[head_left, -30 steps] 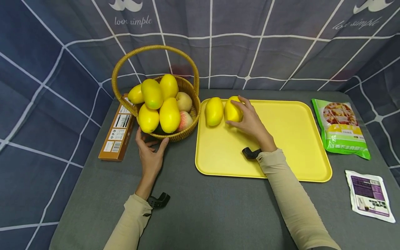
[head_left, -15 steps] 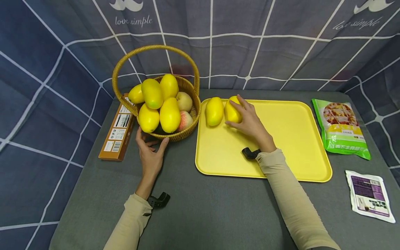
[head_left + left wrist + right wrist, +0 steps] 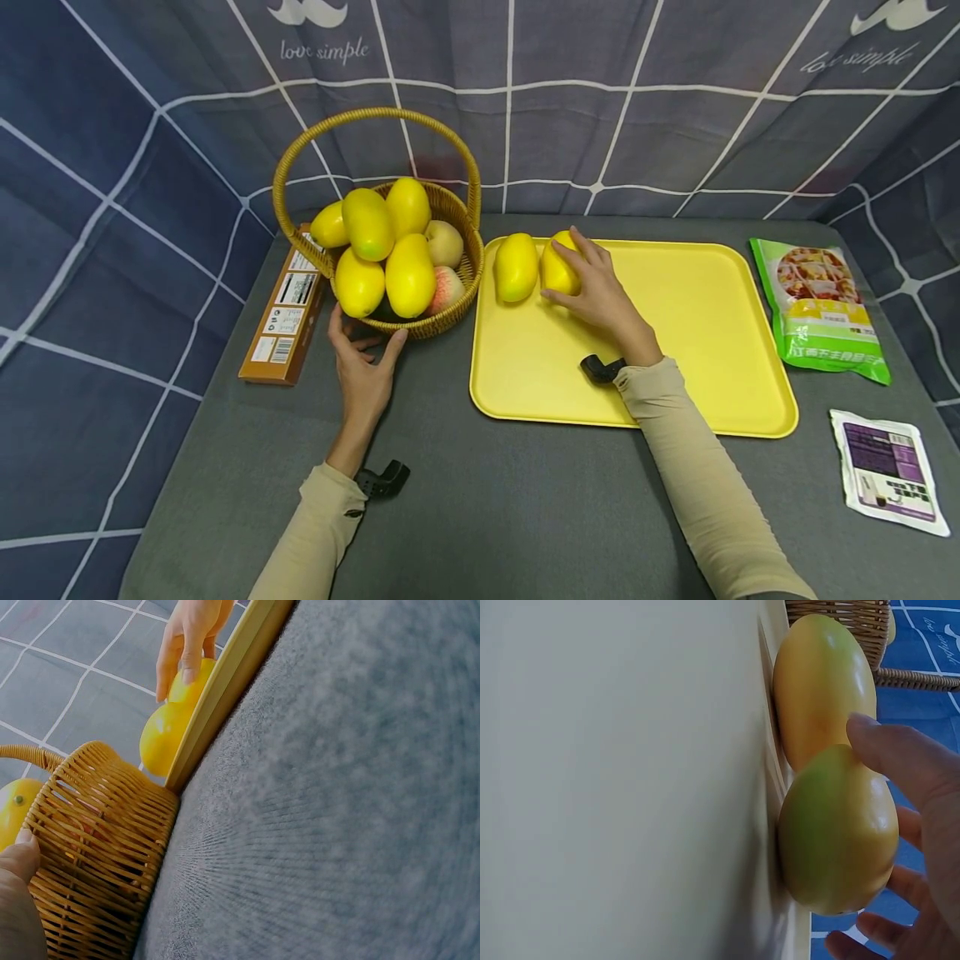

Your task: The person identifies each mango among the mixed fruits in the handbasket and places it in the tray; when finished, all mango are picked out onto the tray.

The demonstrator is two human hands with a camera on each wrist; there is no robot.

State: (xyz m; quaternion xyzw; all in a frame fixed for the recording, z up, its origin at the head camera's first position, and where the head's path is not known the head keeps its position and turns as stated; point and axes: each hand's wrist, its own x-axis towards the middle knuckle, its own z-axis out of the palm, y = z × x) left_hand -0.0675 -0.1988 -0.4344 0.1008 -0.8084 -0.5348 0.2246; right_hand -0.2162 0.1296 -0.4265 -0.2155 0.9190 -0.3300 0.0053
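Head view: the right hand (image 3: 600,292) curls its fingers over a mango (image 3: 558,265) at the yellow tray (image 3: 675,350)'s 11 o'clock corner, touching a second mango (image 3: 515,267); bare tray spreads toward 4 o'clock. The left hand (image 3: 362,367), fingers spread, cups the wicker basket (image 3: 450,321) heaped with fruit.

Left wrist view: a fingertip (image 3: 22,851) presses the basket wall (image 3: 97,847).

Right wrist view: fingers (image 3: 907,761) wrap the mango (image 3: 836,832) against the tray rim.
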